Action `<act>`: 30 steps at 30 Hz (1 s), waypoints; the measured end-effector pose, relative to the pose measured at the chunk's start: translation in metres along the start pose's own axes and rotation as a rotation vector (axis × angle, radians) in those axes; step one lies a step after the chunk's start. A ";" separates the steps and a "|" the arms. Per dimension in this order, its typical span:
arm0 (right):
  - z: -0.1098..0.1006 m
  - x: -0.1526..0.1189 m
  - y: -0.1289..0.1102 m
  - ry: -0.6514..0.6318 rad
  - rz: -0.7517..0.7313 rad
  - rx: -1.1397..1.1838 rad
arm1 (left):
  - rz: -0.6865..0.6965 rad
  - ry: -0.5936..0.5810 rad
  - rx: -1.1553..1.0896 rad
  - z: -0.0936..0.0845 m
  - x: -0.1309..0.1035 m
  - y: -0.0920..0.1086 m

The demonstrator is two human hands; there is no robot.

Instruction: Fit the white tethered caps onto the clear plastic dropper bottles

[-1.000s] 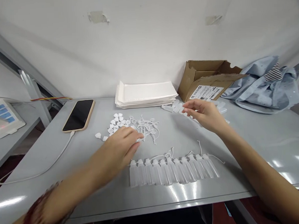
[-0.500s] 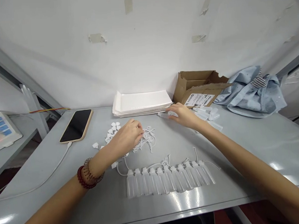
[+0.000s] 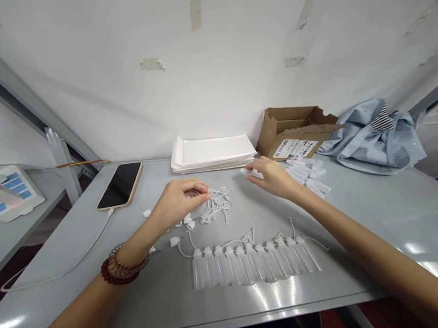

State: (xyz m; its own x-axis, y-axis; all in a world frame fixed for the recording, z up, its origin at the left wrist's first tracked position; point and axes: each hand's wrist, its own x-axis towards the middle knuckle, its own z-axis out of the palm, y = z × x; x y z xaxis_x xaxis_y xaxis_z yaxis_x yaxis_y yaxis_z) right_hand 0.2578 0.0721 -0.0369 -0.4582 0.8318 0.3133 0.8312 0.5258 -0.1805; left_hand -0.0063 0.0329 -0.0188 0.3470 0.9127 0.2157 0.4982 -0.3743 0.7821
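My left hand (image 3: 180, 202) is pinched at the fingertips over a loose tangle of thin white cords (image 3: 217, 206), and what looks like one cord's end pokes up between thumb and forefinger. Small white caps (image 3: 188, 219) lie partly hidden beneath that hand and wrist. My right hand (image 3: 269, 175) holds a small clear plastic bottle (image 3: 252, 173) lying sideways in its fingers, just in front of a white stack. Nearer to me, a row of similar clear bottles (image 3: 242, 266) lies side by side, white cords trailing from their necks.
More loose clear bottles (image 3: 308, 173) lie beyond my right wrist, by an open cardboard box (image 3: 294, 129). Flat white envelopes (image 3: 214, 152) are stacked against the wall. A charging phone (image 3: 120, 186) lies at left, and blue patterned cloth (image 3: 373, 139) at far right.
The view has shifted slightly. My right hand has drawn the clear bottle a little back from the envelope stack. The left hand has turned, so its thumb and finger pinch now shows.
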 end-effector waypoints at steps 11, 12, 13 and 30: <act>-0.009 -0.041 -0.031 0.301 -0.069 0.295 | 0.154 0.594 -0.187 -0.004 -0.006 0.011; -0.010 -0.042 -0.033 0.280 -0.053 0.329 | 0.200 0.559 -0.132 -0.004 -0.006 0.011; -0.012 -0.042 -0.035 0.252 -0.043 0.366 | 0.247 0.489 -0.067 -0.004 -0.006 0.011; -0.008 -0.056 -0.068 0.119 -0.141 0.550 | 0.485 0.044 0.202 0.026 -0.022 0.015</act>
State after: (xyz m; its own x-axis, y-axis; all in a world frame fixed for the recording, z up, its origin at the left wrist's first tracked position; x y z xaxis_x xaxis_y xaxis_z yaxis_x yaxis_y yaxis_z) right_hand 0.2298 -0.0115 -0.0343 -0.4878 0.7380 0.4664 0.4639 0.6717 -0.5776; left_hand 0.0148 0.0030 -0.0268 0.5438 0.6314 0.5529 0.4333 -0.7754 0.4593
